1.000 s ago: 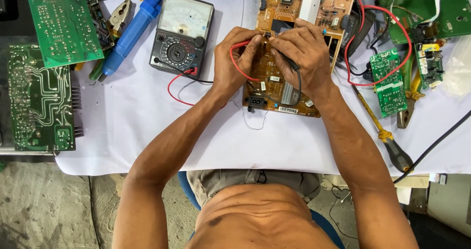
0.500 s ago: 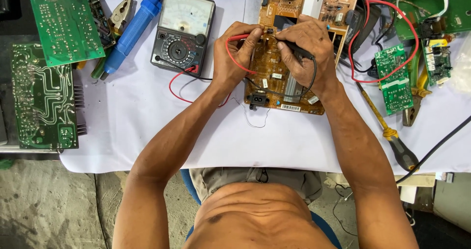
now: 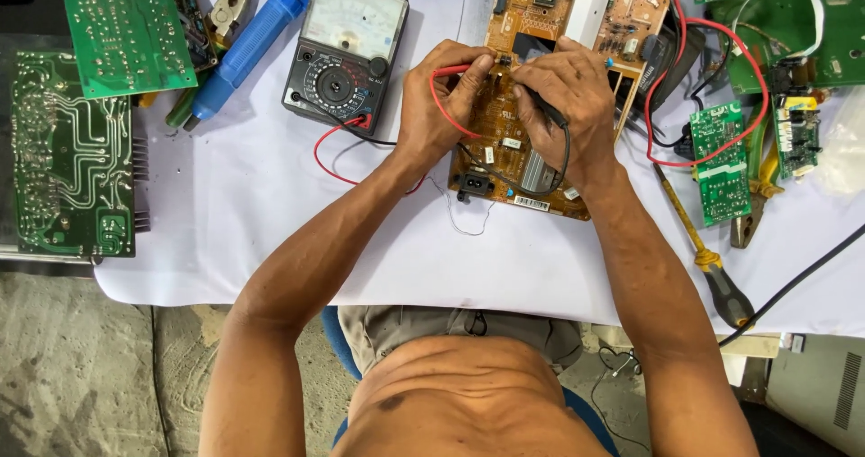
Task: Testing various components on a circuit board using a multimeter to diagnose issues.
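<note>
Left hand [image 3: 441, 105] pinched on red probe [image 3: 455, 69], right hand [image 3: 563, 96] gripped on black probe [image 3: 545, 110], tips pressed onto orange circuit board [image 3: 532, 164], probably for steady contact. Analog multimeter [image 3: 344, 51] parked left of board, dial kept readable.

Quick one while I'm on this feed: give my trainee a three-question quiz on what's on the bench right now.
1. True or false: the left hand holds the red probe against the orange circuit board.
2. Which lies right of the board? A) the screwdriver with the yellow-and-black handle B) the blue desoldering pump C) the analog multimeter
3. Fill in: the right hand holds the ___ probe.

Key: 1 true; 2 A; 3 black.
</note>
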